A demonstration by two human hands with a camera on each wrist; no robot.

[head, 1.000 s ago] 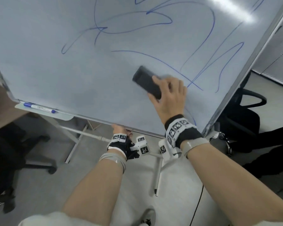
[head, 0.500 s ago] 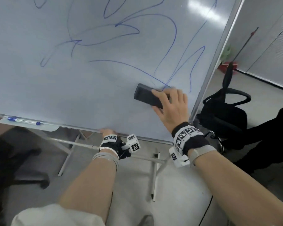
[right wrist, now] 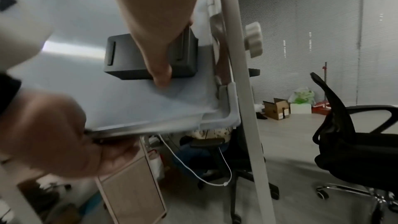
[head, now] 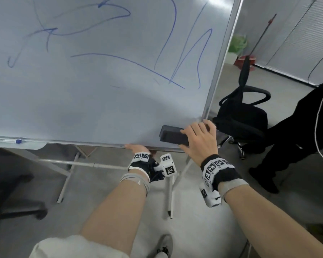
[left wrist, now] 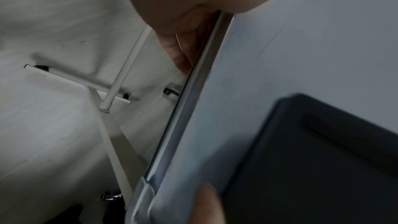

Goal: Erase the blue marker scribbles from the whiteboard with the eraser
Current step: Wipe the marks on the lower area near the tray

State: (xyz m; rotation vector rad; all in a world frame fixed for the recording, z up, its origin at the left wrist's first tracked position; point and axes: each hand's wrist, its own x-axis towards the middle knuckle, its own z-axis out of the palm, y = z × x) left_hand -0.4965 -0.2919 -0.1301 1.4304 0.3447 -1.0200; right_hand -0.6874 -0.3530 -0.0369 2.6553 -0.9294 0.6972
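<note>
Down and to the right is where the eraser [head: 171,137] has travelled: a second ago it sat mid-board among the blue scribbles; now it lies flat against the whiteboard [head: 82,101] in the lower right corner, just above the bottom frame and beside the right-hand frame. The right hand [head: 199,142] holds it, fingers lying over its top and the thumb tucked under its lower edge. The left hand [head: 136,148] has stayed where it was, clamped on the board's bottom edge with fingers curled behind the frame, apparently steadying the board. The two hands are apart, the left below and to the left of the right.

The strip of board along the eraser's downward path looks clean, so the wiping seems to have cleared the lower part. Blue marker lines [head: 131,61] still cross the upper half, so the job looks well short of finished; the next pass would likely have to go back up.

Compared with the earlier frame, the head view has also swung right, showing more of the room: a black office chair [head: 246,116] beside the board and a standing figure in black [head: 296,138]. A blue-capped marker [head: 18,141] rests on the tray at the lower left.
</note>
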